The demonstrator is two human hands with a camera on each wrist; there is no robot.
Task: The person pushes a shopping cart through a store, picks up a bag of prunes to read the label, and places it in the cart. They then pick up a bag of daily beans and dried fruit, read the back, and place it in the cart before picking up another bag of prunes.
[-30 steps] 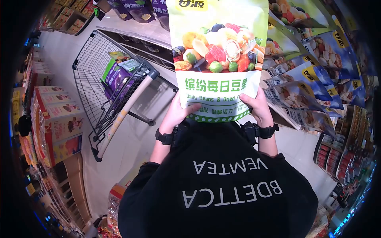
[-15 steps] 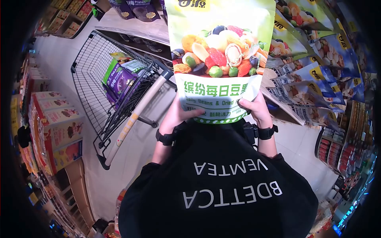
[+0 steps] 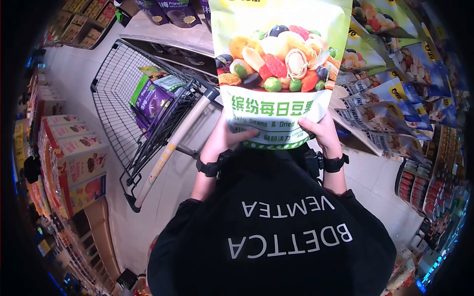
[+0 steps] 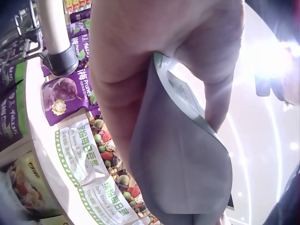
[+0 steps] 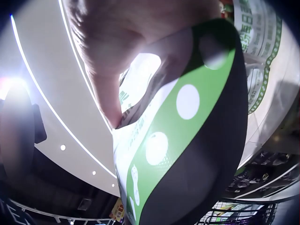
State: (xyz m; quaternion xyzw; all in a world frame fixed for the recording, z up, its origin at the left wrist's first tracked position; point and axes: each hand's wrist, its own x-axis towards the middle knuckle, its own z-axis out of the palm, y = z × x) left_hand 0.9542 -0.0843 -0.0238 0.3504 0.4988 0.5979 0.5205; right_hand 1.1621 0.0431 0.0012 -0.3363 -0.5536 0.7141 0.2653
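Note:
Both hands hold a large white and green pouch point(image 3: 276, 74) of dried beans and fruit in front of the chest, its printed front facing the head camera. My left hand point(image 3: 222, 135) grips the lower left corner, thumb lying across the front. At the lower right corner, my right hand point(image 3: 323, 132) pinches the pouch with its thumb on the front; most other fingers are hidden behind. In the left wrist view the pouch's grey bottom fold point(image 4: 183, 164) hangs below the hand. The right wrist view shows its green dotted band point(image 5: 187, 101) under the palm.
A shopping cart point(image 3: 177, 138) stands to the left, with purple prune bags point(image 3: 157, 104) in it. Matching and blue pouches point(image 3: 380, 116) fill the display at right. More prune bags point(image 3: 182, 16) sit on the shelf ahead. Stacked boxes point(image 3: 79, 153) line the far left.
The pouch appears larger, its upper part shifted to the right in the head view. Both hands keep their hold at the lower corners. The cart sits slightly lower in view than a second ago.

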